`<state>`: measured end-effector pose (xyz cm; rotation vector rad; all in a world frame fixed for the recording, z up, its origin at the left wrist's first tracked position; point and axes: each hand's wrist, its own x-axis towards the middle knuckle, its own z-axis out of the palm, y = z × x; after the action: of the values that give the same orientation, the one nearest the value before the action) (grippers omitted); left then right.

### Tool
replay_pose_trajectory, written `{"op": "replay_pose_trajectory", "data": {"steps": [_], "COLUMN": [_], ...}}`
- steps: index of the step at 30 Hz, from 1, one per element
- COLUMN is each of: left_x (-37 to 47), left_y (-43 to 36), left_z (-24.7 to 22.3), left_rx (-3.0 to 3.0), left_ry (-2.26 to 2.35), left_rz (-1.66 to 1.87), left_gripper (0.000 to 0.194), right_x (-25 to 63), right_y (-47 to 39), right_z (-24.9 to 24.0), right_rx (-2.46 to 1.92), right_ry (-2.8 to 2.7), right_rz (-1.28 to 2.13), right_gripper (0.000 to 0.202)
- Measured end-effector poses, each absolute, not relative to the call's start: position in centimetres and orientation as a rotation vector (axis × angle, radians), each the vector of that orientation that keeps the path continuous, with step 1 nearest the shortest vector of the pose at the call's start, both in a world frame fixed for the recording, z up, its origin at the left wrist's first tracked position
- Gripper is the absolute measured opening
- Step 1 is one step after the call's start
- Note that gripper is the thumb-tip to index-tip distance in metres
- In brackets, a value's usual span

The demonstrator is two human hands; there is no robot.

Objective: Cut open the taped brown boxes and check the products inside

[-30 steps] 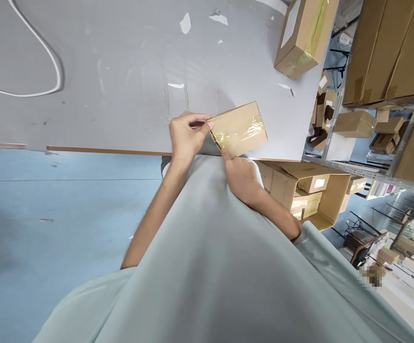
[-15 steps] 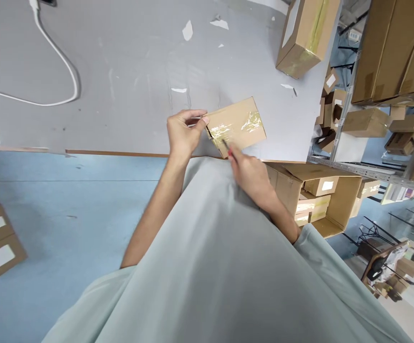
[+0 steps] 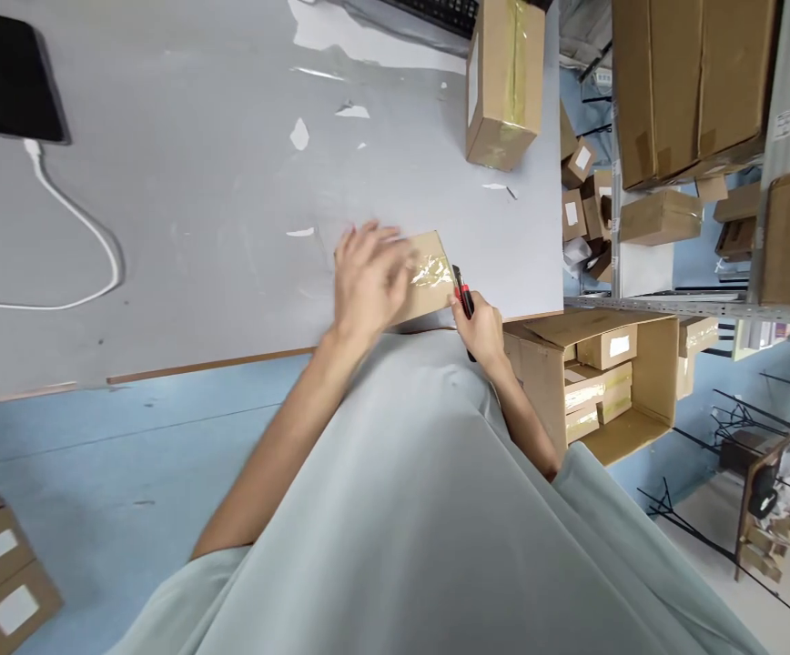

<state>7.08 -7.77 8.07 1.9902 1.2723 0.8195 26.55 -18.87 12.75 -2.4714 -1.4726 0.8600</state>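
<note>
Along the near edge of the grey table [image 3: 217, 200], in front of the person's shirt [image 3: 422, 491], a small taped cardboard box [image 3: 429, 277] lies between the two hands. The left hand [image 3: 371, 282], blurred and with fingers spread, covers the box's left part – whether it touches cannot be told – while the right hand [image 3: 482, 327], just beside the box's right end, is wrapped around a red-and-black utility knife [image 3: 464, 296], blade end pointing away from the body.

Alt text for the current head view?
A person's right hand holds a red-and-black cutter beside a small taped box at a grey table; the blurred left hand covers part of the box. A larger taped carton sits farther back; a phone with a white cable lies far left.
</note>
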Motion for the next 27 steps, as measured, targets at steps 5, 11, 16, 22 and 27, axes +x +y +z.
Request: {"op": "replay_pose_trajectory", "data": {"steps": [5,11,16,22,27], "left_x": [10.6,10.1,10.2,10.2,10.4], "left_y": [-9.5,-9.5,-9.4,-9.3,-9.4], "left_z": [7.5,6.5,6.9,7.5,7.8], "left_rx": [2.171,2.177,2.129,1.985,1.870], "left_ry": [1.127,1.130,1.139,1.099,1.094], "left_rz": [0.644,0.638,0.623,0.660,0.695], "left_gripper": [0.037,0.044,0.047,0.045,0.046], "right_x": [27.0,27.4,26.8,24.6,23.9], "right_y": [-19.6,-17.6,-15.5,-14.2,-12.8], "right_z": [13.5,13.9,14.2,16.8,18.0], "right_rx": [-2.366,-2.333,-2.412,-2.656,-2.728], "right_ry": [-1.471,-1.633,-1.683,-1.654,-1.688], "right_rz": [0.842,0.743,0.789,0.871,0.882], "right_gripper": [0.037,0.046,0.049,0.051,0.046]}}
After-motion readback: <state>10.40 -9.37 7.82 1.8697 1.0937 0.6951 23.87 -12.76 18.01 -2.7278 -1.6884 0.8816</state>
